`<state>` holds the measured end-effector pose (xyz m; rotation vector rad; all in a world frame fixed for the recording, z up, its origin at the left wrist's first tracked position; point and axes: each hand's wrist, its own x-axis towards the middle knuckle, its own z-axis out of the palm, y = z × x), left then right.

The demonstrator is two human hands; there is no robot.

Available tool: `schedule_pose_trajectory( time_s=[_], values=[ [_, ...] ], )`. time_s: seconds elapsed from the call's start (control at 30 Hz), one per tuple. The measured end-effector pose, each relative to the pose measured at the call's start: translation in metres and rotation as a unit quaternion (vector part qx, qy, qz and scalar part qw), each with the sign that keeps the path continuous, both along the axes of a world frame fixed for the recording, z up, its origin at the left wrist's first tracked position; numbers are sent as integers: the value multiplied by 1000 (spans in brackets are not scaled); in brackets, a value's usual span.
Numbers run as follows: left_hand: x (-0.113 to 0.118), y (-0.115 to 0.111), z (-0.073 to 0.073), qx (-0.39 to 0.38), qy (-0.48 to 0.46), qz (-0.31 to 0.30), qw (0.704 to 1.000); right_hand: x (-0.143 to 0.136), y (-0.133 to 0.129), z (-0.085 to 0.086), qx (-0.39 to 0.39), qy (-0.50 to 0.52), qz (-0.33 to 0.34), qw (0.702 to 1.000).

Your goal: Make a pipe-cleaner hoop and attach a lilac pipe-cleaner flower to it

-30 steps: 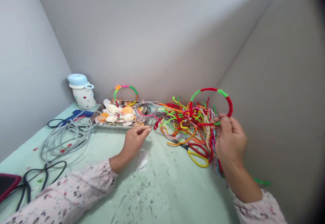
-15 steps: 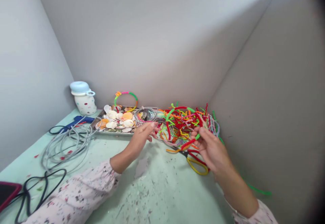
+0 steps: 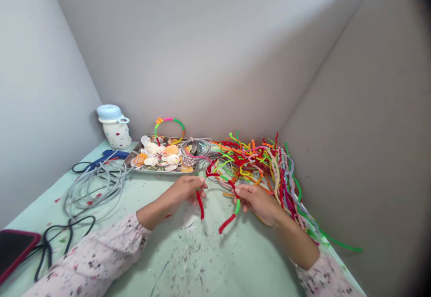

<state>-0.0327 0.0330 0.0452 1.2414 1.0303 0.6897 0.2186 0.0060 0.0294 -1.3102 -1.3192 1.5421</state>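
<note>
Well, we have a fuzzy strip (image 3: 213, 175) in both hands, red with bits of green, bent into an open loop above the table (image 3: 208, 261). Our left hand (image 3: 188, 188) pinches it near one end, so a red tail hangs down. Our right hand (image 3: 260, 201) pinches the other side, with a green and red tail bending down below. The ends are apart, so we think we are in the middle of shaping it. The next move seems to call for bringing the ends together gently, so the curve does not kink. The strip looks soft like a caterpillar, likely with bendy wire inside. Just behind it and to the right lies a messy fuzzy pile (image 3: 249, 158) in many colours. Farther back, a shiny metal tray (image 3: 161, 171) holds hard, fan-shaped shells (image 3: 152, 149), and a thin round hoop (image 3: 168, 119) stands up there. A pale bottle (image 3: 116, 133) with a blue lid sits left of the tray.
</note>
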Motion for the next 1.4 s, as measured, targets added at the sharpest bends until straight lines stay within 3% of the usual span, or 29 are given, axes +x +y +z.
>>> schedule_pose_trajectory(
  time_s=[0.17, 0.3, 0.5, 0.77, 1.1, 1.27, 1.4],
  values=[
    [1, 14, -5, 132, 108, 84, 982, -1, -4, 1, -25, -48, 80, 995],
    [13, 13, -8, 198, 63, 119, 971, -4, -5, -1, -32, -104, 118, 987],
    [19, 2, -29, 261, 68, 154, 950, -4, -7, -4, 20, -221, 148, 964],
    [19, -2, -34, 263, 65, 128, 954, -4, -4, -19, 107, -368, 101, 918],
    [23, 5, -41, 243, 106, 46, 963, -8, -4, -18, 159, -357, 70, 918],
    [23, 6, -40, 231, 98, 43, 967, -15, -4, -12, 205, -283, -52, 935],
    [23, 7, -42, 229, 99, 39, 968, -20, -10, -15, 248, -245, -121, 930]
  ],
)
